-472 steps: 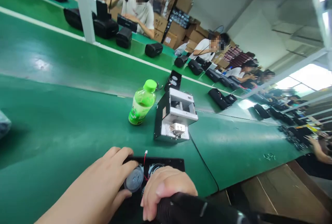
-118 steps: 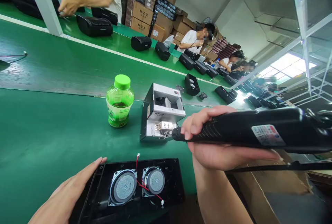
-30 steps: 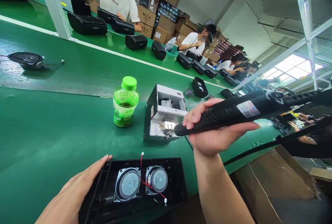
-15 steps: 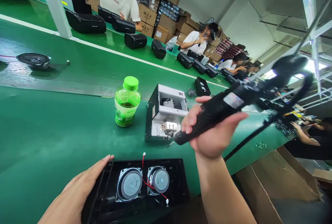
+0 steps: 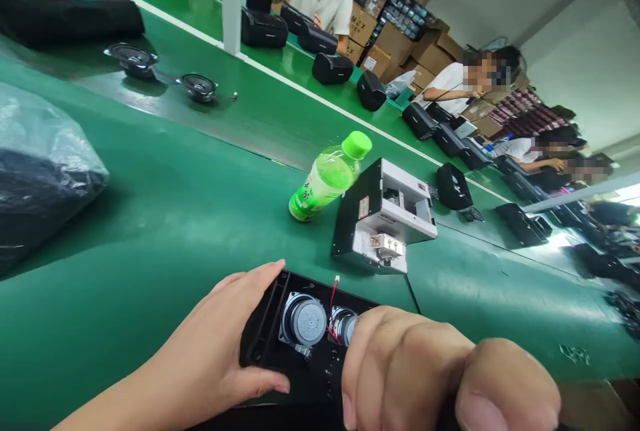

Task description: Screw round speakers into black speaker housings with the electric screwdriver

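A black speaker housing (image 5: 269,351) lies on the green bench with two speaker drivers in it, their round grey magnets facing up. My left hand (image 5: 215,338) grips its left end between thumb and fingers. My right hand (image 5: 425,364) is wrapped round a black electric screwdriver (image 5: 326,370), whose tip is by the lower corner of the left driver (image 5: 309,322). The right driver (image 5: 344,326) is partly covered by my right hand. A red wire (image 5: 333,294) with a white plug sticks up between the drivers. Most of the screwdriver's body is hidden in my fist.
Beyond the housing stands a black-and-white machine (image 5: 367,221), with a green-capped bottle (image 5: 325,181) tilted beside it. A plastic bag (image 5: 45,164) lies at left. Loose drivers (image 5: 199,86) and black speaker cases (image 5: 333,69) line the conveyor, where several people work.
My right hand has lowered the screwdriver from above the bench to the left driver's corner. My left thumb now shows on the housing's near side. The view has swung left.
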Demonstrator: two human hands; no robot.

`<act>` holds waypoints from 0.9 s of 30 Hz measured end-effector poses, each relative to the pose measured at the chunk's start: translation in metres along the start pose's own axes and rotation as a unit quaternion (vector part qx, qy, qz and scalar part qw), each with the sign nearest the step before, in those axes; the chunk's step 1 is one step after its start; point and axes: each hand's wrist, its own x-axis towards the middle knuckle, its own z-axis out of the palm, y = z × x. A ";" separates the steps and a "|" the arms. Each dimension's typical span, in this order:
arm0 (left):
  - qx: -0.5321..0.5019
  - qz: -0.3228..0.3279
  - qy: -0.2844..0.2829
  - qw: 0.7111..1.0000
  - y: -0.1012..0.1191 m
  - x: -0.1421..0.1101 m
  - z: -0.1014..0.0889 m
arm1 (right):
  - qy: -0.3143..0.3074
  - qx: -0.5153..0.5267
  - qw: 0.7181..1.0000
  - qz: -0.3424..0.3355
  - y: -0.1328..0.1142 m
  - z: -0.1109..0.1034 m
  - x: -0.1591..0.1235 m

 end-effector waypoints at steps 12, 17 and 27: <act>-0.056 0.007 0.018 0.998 0.008 0.003 0.006 | -0.011 0.069 0.994 -0.084 -0.004 0.035 0.030; -0.067 0.007 0.014 0.998 0.007 0.003 0.009 | -0.074 0.063 0.994 -0.040 -0.007 0.021 0.031; -0.092 -0.017 0.010 0.996 0.009 0.002 0.009 | -0.095 0.030 0.995 0.021 0.004 0.041 0.009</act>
